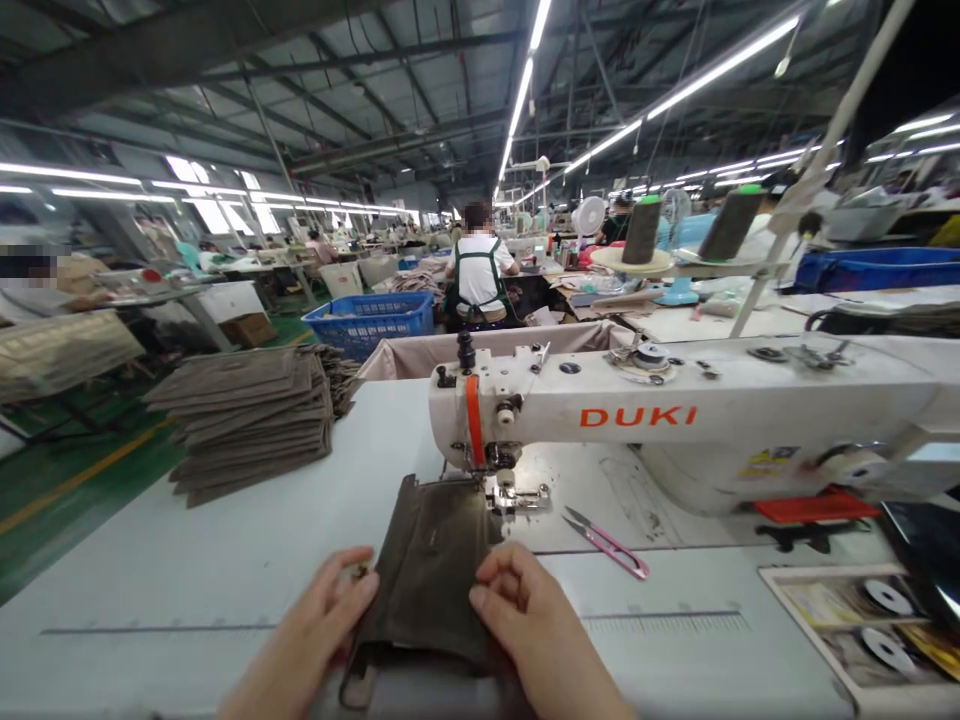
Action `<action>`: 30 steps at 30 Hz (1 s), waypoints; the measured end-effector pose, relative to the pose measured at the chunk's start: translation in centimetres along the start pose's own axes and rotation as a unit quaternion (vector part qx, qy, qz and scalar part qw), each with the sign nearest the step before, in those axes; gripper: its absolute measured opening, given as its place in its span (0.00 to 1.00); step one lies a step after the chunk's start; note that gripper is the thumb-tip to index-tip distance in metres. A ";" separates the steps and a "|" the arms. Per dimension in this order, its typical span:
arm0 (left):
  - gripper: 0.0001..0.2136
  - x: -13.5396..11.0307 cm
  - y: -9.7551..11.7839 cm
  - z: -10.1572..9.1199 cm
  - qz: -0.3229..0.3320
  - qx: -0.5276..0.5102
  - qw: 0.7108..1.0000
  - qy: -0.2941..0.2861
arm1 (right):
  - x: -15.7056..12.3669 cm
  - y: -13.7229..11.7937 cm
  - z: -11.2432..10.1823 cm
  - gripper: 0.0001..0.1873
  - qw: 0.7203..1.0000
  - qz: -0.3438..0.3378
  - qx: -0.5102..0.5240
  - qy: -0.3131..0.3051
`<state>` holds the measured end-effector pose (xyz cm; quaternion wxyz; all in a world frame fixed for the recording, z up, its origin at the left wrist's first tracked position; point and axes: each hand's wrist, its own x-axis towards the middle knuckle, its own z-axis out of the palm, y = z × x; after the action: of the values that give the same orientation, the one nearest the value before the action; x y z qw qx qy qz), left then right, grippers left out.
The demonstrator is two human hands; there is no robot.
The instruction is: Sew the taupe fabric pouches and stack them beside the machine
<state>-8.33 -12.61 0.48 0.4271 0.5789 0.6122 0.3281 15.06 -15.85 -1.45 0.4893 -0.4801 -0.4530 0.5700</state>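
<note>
A soft, limp olive fabric panel, best held at its side edges, is touched there by the half-curled fingers of the left hand and right hand; any pinch cannot be told. The presser foot lies at 12 o'clock.

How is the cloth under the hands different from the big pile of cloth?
The cloth is one piece, but the pile is many pieces stacked up. The cloth looks darker than the pile. The left hand and right hand touch the cloth, but not the pile. Both are brownish and lie on the white table.
</note>
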 end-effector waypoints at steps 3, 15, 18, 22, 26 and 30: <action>0.24 -1.2 0.7 -0.7 0.296 0.262 0.913 0.100 | -1.6 0.9 0.0 0.07 0.996 -0.011 -0.089 -0.019; 0.11 -3.3 1.2 5.0 0.474 0.280 0.829 -0.100 | -5.9 3.5 -3.2 0.08 0.834 -0.306 -0.458 -0.017; 0.11 -3.3 1.3 4.9 0.455 0.272 0.843 -0.092 | -5.1 3.1 -2.9 0.08 0.793 -0.373 -0.482 0.009; 0.11 -3.6 1.4 5.4 0.489 0.275 0.828 -0.015 | -4.1 2.5 -2.1 0.11 0.752 -0.448 -0.479 0.059; 0.14 -3.5 1.1 6.3 0.559 0.275 0.780 0.059 | -3.9 2.9 -2.0 0.11 0.744 -0.457 -0.485 0.054; 0.18 -3.1 0.8 6.7 0.566 0.294 0.769 0.045 | -4.1 3.5 -2.3 0.10 0.736 -0.449 -0.504 0.051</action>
<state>-2.04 -16.23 -1.20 -0.0547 0.9023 0.2592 0.3401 17.10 -20.19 -4.80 0.3971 -0.4257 -0.8113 -0.0532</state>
